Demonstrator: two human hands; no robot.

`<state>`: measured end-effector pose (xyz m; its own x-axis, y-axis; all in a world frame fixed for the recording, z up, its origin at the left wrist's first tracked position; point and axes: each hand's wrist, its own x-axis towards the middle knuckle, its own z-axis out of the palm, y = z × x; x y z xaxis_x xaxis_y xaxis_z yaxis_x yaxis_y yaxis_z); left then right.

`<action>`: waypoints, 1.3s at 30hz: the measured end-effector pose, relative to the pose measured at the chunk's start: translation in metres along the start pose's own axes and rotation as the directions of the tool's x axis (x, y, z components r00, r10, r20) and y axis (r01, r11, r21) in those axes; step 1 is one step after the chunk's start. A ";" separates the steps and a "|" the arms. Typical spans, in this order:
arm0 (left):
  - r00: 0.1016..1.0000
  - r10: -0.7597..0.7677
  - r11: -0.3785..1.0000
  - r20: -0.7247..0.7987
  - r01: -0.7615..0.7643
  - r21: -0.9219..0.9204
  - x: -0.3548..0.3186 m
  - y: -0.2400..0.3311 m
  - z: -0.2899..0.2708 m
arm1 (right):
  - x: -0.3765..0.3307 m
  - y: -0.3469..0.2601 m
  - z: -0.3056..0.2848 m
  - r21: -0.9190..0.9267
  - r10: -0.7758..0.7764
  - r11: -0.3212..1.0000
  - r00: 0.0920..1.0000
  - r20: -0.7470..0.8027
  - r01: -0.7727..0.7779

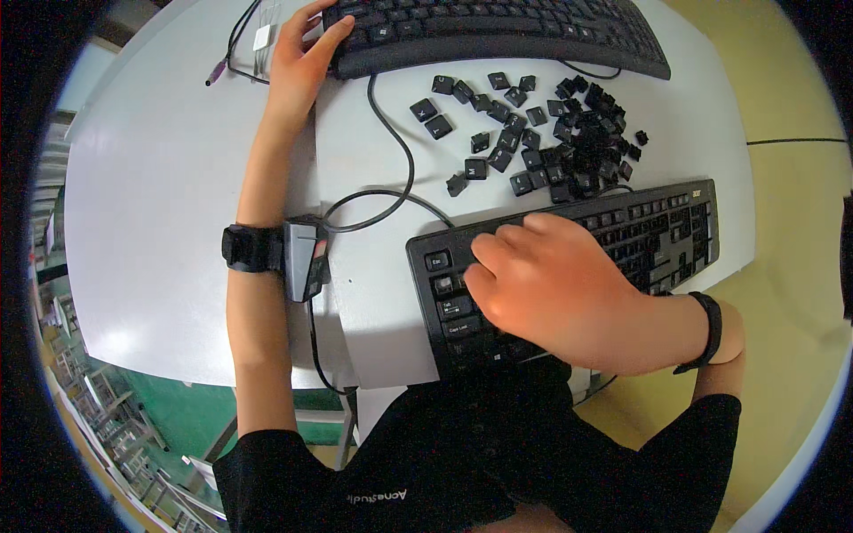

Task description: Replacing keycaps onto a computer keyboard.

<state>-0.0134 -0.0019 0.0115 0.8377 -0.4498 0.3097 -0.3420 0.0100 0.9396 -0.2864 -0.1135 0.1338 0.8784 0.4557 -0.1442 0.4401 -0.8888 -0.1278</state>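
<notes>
A black keyboard lies at the near edge of the white table. My right hand rests on its left half, fingers curled down over the keys; whether it holds a keycap I cannot tell. A second black keyboard lies at the far edge. My left hand is stretched out to its left end, thumb and fingers on its corner. Between the two keyboards lies a scatter of several loose black keycaps, piled thicker on the right.
A black cable loops from the far keyboard across the table. A small grey and black device sits by my left forearm, which wears a black strap. Thin cables and a white connector lie far left. Yellow floor lies to the right.
</notes>
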 end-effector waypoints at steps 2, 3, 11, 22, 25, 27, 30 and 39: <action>0.999 0.040 0.999 -0.006 -0.040 -0.012 0.001 -0.002 -0.001 | -0.001 -0.001 -0.008 -0.050 -0.031 0.998 0.996 0.080 0.036; 1.000 0.004 1.000 -0.016 -0.004 -0.016 -0.001 0.001 -0.001 | 0.002 0.000 -0.004 -0.050 -0.031 0.998 0.996 0.078 0.035; 1.000 -0.025 1.000 0.000 0.025 -0.006 -0.002 0.004 -0.001 | 0.029 0.028 0.008 0.017 -0.031 0.999 0.995 0.095 0.030; 0.999 0.005 1.000 -0.036 -0.005 0.013 0.002 -0.005 -0.003 | 0.027 0.018 0.006 -0.012 0.029 1.000 0.995 0.099 -0.028; 0.999 -0.003 1.000 -0.046 0.004 0.017 0.003 -0.006 -0.003 | 0.027 0.019 0.007 0.094 0.048 0.994 0.997 0.061 -0.054; 0.999 0.005 1.000 -0.051 -0.004 0.027 0.003 -0.007 -0.002 | 0.030 0.020 0.002 0.281 0.074 0.952 0.983 0.166 -0.119; 0.999 -0.005 1.000 -0.051 0.005 -0.002 0.003 -0.010 -0.003 | 0.031 0.018 0.007 0.194 0.061 0.978 0.996 0.070 -0.073; 0.995 -0.047 0.998 -0.088 0.044 -0.035 0.002 0.005 0.001 | 0.022 0.010 0.008 0.240 0.107 0.963 0.992 0.066 -0.120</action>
<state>-0.0135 -0.0035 0.0167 0.8873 -0.3690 0.2768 -0.2896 0.0215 0.9569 -0.2640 -0.1122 0.1216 0.9063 0.3597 -0.2218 0.2735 -0.8993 -0.3412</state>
